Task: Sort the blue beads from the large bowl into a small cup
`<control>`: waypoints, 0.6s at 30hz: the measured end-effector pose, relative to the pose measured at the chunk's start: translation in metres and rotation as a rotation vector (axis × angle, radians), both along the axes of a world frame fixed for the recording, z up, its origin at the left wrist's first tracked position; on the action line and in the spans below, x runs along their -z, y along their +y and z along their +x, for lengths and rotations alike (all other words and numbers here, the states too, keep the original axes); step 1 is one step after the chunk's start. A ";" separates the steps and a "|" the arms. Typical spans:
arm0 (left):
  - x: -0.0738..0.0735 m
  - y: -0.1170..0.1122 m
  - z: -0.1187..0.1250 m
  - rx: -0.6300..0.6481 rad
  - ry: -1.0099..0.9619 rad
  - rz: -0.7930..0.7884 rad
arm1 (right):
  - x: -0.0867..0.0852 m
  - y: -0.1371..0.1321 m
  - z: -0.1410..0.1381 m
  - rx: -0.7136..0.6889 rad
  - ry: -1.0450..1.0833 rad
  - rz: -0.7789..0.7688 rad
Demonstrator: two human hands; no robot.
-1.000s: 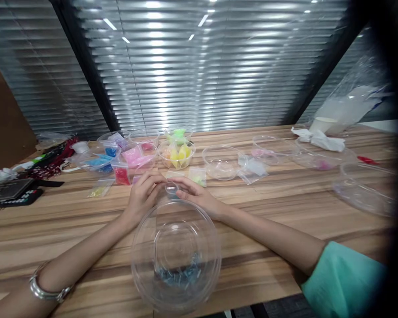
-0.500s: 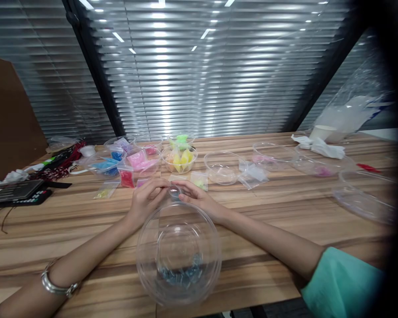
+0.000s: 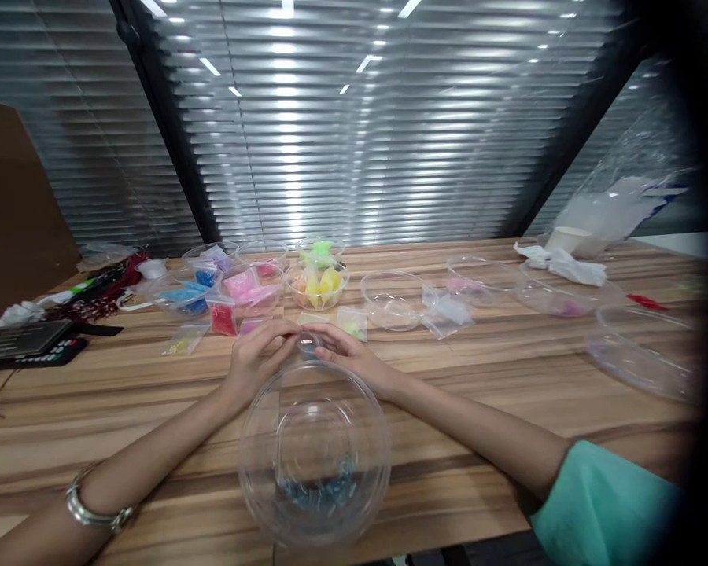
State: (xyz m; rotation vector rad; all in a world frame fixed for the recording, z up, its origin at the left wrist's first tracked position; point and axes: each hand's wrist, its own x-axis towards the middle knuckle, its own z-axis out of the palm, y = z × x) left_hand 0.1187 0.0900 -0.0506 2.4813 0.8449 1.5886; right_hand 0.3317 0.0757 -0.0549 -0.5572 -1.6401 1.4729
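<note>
My left hand (image 3: 258,358) and my right hand (image 3: 349,355) meet over the wooden table (image 3: 507,369), both with fingers curled round a small clear round container (image 3: 307,342) held between the fingertips. Just in front of them stands a large clear plastic bowl (image 3: 314,452) with blue beads (image 3: 322,489) at its bottom. A silver bracelet (image 3: 91,512) is on my left wrist. A teal sleeve (image 3: 602,507) covers my right upper arm.
Behind the hands lie small bags of coloured beads (image 3: 223,317) and clear bowls holding yellow, pink and blue bags (image 3: 317,284). Empty clear bowls (image 3: 392,299) and lids (image 3: 640,350) sit to the right, white tissue (image 3: 563,263) far right, a dark remote (image 3: 29,346) at left.
The view has shifted slightly. Both hands stay together on the small clear container, with only slight finger movement. The large bowl has not moved.
</note>
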 end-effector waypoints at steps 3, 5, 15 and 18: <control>-0.004 -0.001 0.001 0.009 0.023 -0.001 | -0.001 0.000 0.000 -0.005 0.009 0.005; -0.006 -0.002 0.001 0.009 0.037 -0.008 | -0.002 0.000 0.000 -0.010 0.010 0.010; -0.005 0.001 0.000 0.028 0.063 -0.033 | 0.001 0.001 0.001 0.004 -0.009 0.041; -0.004 0.002 0.000 0.026 0.057 -0.036 | 0.002 0.002 0.001 0.005 -0.008 0.041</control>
